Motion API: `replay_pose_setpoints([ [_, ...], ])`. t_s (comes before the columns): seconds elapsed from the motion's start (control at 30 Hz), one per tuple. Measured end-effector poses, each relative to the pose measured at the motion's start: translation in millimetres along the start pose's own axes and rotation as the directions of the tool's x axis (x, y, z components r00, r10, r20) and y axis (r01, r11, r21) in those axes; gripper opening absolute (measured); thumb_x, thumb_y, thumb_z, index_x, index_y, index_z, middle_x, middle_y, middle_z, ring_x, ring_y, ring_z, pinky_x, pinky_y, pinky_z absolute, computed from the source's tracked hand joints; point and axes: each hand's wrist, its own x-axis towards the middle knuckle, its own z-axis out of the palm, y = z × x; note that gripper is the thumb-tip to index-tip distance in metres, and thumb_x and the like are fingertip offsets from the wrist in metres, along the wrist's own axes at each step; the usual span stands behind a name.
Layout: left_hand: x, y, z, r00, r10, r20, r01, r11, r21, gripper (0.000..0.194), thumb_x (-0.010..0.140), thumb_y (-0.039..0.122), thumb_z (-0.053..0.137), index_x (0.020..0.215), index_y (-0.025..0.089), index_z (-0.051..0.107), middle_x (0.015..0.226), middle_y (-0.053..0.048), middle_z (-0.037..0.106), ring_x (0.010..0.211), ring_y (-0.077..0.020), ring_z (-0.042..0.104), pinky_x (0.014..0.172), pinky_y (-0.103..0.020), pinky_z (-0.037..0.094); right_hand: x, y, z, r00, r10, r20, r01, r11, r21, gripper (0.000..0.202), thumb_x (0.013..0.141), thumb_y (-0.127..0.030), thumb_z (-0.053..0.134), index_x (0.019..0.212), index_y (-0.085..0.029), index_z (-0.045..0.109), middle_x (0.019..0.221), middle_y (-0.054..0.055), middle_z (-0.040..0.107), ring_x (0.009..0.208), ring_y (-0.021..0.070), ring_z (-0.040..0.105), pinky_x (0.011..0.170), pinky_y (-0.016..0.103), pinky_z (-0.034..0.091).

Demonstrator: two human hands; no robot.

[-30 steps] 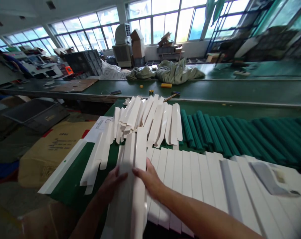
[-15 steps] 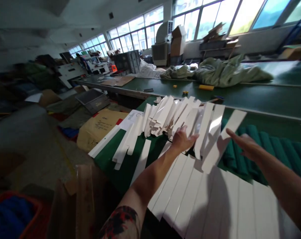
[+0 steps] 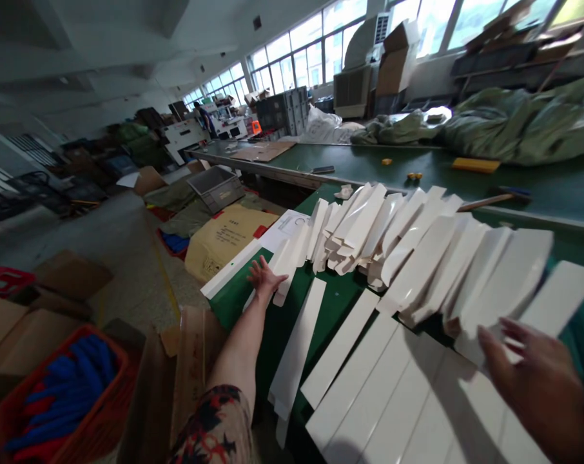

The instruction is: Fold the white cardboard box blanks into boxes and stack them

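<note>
the right hand (image 3: 536,374) has half-bent fingers at the white strips (image 3: 360,386) on the green desk (image 3: 338,293); whether they grip one, i cannot tell. one orange crate (image 3: 106,403) holds blue rolls (image 3: 64,380). the left hand (image 3: 263,280), fingers spread open, is over pale folded strips (image 3: 292,258), beside one tan sack (image 3: 227,238) with dark print too small to read and two red patches. one white sheet (image 3: 285,229) bears a printed circle. beyond lie a heap of folded white pieces (image 3: 360,225), one wooden handle (image 3: 485,202) and one flat yellow block (image 3: 476,165).
</note>
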Motion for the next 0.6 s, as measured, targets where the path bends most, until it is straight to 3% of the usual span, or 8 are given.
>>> replay_pose_setpoints([
  [0.13, 11, 9, 23.8, 0.994, 0.01, 0.11, -0.008, 1.0, -0.015, 0.125, 0.046, 0.051, 0.087, 0.15, 0.027, 0.022, 0.149, -0.022, 0.035, 0.131, -0.0466, 0.041, 0.102, -0.057, 0.036, -34, -55, 26, 0.957, -0.261, 0.124, 0.238, 0.956, 0.175, 0.038, 0.091, -0.052, 0.047, 0.108, -0.02, 0.059, 0.106, 0.016, 0.062, 0.08, 0.0263, 0.066, 0.071, 0.041, 0.055],
  [0.27, 6, 2, 21.2, 0.989, -0.008, 0.149, 0.021, 0.996, -0.082, 0.121, 0.052, 0.047, 0.085, 0.15, 0.022, 0.019, 0.142, -0.026, 0.042, 0.129, -0.0476, 0.044, 0.102, -0.057, 0.036, -60, -71, 37, 0.908, -0.325, 0.264, 0.222, 0.909, 0.353, 0.024, 0.093, -0.037, 0.049, 0.102, -0.019, 0.061, 0.101, 0.011, 0.066, 0.079, 0.0187, 0.067, 0.067, 0.029, 0.057],
  [0.43, -8, -25, -13.5, 0.985, -0.002, 0.171, 0.051, 0.958, -0.282, 0.119, 0.049, 0.037, 0.087, 0.147, 0.009, 0.024, 0.125, -0.028, 0.055, 0.118, -0.0459, 0.054, 0.096, -0.053, 0.043, -70, -73, 31, 0.864, -0.211, 0.457, 0.03, 0.928, 0.37, 0.026, 0.093, -0.037, 0.044, 0.081, -0.02, 0.06, 0.072, 0.005, 0.066, 0.063, 0.0175, 0.065, 0.058, 0.028, 0.051],
  [0.53, -34, -43, -43.5, 0.986, 0.071, 0.15, 0.008, 0.883, -0.468, 0.106, 0.056, 0.045, 0.082, 0.142, 0.012, 0.03, 0.113, -0.018, 0.063, 0.105, -0.0351, 0.063, 0.085, -0.042, 0.052, -78, -72, 27, 0.837, -0.124, 0.533, -0.09, 0.929, 0.358, 0.029, 0.091, -0.04, 0.042, 0.077, -0.021, 0.058, 0.069, 0.004, 0.066, 0.062, 0.0185, 0.064, 0.059, 0.029, 0.049],
  [0.6, -58, -41, -60.8, 0.974, 0.168, 0.151, -0.049, 0.81, -0.584, 0.093, 0.063, 0.055, 0.075, 0.139, 0.016, 0.037, 0.103, -0.011, 0.066, 0.09, -0.0275, 0.067, 0.074, -0.036, 0.055, -86, -72, 25, 0.811, -0.07, 0.58, -0.171, 0.921, 0.35, 0.031, 0.091, -0.042, 0.041, 0.076, -0.021, 0.057, 0.068, 0.004, 0.065, 0.061, 0.0183, 0.062, 0.059, 0.029, 0.047],
])
